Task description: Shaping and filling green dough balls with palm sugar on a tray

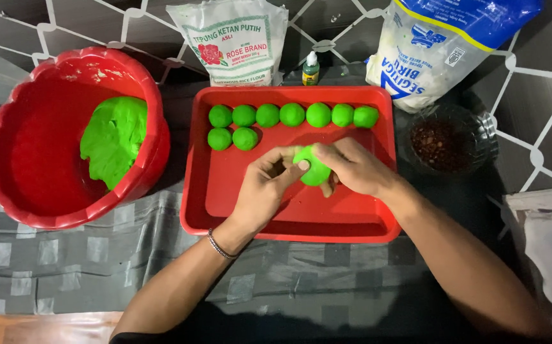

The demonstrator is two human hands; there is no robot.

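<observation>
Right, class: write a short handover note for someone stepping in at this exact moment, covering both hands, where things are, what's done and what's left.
Left hand: fingers pressing the green dough piece over the red tray.
Right hand: cupping the same piece from the other side.
Done: nine dough balls sit in two rows at the tray's far end, seven behind, two in front.
Left: a lump of green dough remains in the red bowl. A glass dish of dark filling stands right of the tray.
</observation>
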